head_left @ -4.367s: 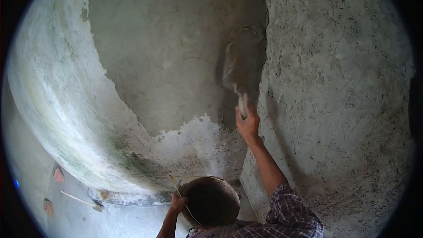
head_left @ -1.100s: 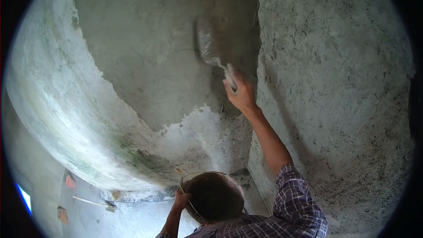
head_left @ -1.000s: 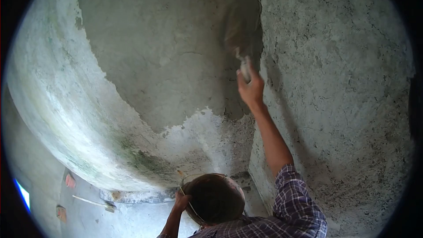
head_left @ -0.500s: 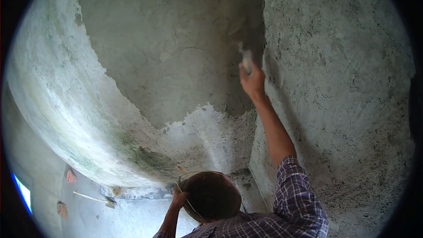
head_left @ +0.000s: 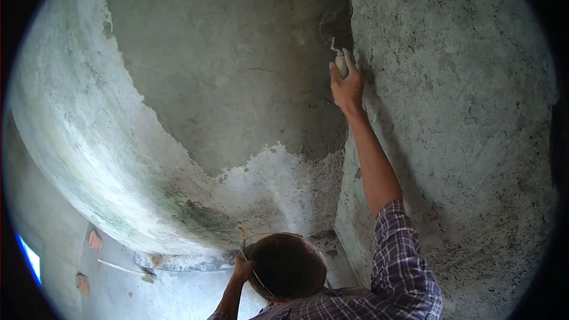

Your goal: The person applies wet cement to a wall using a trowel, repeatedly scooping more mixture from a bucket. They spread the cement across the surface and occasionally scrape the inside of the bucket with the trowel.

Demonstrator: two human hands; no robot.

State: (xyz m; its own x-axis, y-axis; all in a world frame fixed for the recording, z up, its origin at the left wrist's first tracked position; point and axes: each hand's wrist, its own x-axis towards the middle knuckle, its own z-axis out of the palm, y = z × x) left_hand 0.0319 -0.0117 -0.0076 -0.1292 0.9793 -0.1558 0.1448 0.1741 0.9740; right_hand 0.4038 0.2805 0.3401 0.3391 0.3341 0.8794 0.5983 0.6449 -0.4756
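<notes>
Right hand (head_left: 347, 86): closed round trowel (head_left: 335, 19) handle, blade laid flat into corner of far wall (head_left: 237, 83).
Left hand (head_left: 242, 269): clamped on bowl (head_left: 288, 266) rim, bowl held level, near.

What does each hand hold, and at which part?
The right hand grips the trowel by its handle; the left hand holds the dark pan at its rim.

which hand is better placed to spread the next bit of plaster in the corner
Right, probably. The right hand grips the trowel, its blade up at the corner beside the fresh plaster. The left hand is low, holding the rim of the mortar pan.
</notes>
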